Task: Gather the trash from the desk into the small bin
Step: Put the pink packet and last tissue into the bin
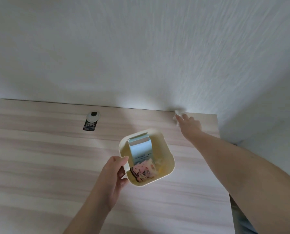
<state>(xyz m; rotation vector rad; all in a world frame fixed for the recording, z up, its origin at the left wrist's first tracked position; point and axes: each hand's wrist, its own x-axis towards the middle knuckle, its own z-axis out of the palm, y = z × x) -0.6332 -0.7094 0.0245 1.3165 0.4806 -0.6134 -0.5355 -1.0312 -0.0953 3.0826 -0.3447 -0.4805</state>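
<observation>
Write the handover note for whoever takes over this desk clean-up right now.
Left hand grips the rim of the small cream plastic bin, which sits on the pale wooden desk.
Right hand reaches to the desk's far edge and touches the crumpled white tissue; its grasp is blurred.
Done: pale blue carton and pink printed wrapper are in the bin.
Left: bin the tissue.

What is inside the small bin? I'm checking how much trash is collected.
The small bin holds a pale blue carton, a pink wrapper and something yellowish. Anything beneath them is hidden.
</observation>
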